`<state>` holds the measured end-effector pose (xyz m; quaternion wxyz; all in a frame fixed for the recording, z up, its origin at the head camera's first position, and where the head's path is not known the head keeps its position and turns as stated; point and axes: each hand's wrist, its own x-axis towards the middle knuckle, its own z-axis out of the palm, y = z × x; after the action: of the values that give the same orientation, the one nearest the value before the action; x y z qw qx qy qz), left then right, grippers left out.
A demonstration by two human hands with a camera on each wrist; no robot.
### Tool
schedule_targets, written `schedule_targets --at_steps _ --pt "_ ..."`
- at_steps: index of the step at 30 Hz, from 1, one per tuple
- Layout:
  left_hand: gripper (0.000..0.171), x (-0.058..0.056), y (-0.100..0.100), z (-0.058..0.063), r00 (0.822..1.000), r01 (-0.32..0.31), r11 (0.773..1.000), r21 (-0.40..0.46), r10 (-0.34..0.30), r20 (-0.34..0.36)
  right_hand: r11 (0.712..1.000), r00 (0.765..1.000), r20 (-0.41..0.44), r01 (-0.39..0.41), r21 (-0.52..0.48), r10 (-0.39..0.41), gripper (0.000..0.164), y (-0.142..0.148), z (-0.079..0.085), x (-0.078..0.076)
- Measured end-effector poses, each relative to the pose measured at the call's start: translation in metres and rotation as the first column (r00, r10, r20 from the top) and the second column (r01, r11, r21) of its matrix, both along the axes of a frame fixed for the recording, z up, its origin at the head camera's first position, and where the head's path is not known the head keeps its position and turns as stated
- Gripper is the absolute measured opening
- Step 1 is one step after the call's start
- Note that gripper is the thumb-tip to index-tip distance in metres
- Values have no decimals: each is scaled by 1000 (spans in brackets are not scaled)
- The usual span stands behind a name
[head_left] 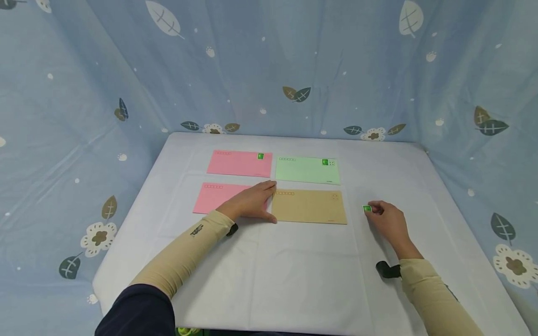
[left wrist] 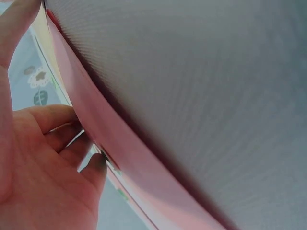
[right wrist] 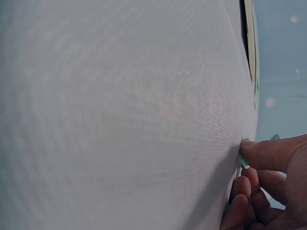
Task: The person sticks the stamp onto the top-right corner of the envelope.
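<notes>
My right hand (head_left: 388, 224) pinches a small green stamp (head_left: 367, 208) between thumb and fingertips, right of the brown envelope (head_left: 308, 206). In the right wrist view the thumb covers most of the stamp. My left hand (head_left: 251, 201) rests across the right end of the lower pink envelope (head_left: 218, 197), fingers extended. Its fingertips and thumb reach the brown envelope's left edge. In the left wrist view a pink envelope (left wrist: 103, 112) lies beside the fingers. The brown envelope bears a printed square at top right and no stamp.
Behind lie an upper pink envelope (head_left: 237, 164) and a light green envelope (head_left: 304, 171), each bearing a green stamp at its upper right. All lie flat on a white-covered table (head_left: 294, 270). A blue leaf-patterned curtain (head_left: 252, 60) surrounds the back and sides.
</notes>
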<state>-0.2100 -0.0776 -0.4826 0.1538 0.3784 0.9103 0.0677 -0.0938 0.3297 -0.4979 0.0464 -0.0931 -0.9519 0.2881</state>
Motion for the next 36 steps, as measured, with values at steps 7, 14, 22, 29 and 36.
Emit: schedule_targets --at_steps 7,14,22,29,36 --pt "121 0 -1 2 1000 7 1000 1 -7 5 1000 1000 4 15 -12 -15 31 0 -2 -2" --pt "121 1 -2 1 1000 3 1000 4 -3 8 1000 1000 -10 23 -11 -23 29 1 -3 -3" --pt "121 0 -2 0 1000 4 1000 5 -4 14 999 999 -29 32 -18 -33 28 3 -5 -3" --pt "121 0 -1 0 1000 11 1000 4 -11 11 998 999 -9 46 -34 -47 31 4 -6 -4" --pt "121 -1 -2 1 999 31 999 12 -31 -16 996 998 2 58 -69 -58 31 0 -2 -6"
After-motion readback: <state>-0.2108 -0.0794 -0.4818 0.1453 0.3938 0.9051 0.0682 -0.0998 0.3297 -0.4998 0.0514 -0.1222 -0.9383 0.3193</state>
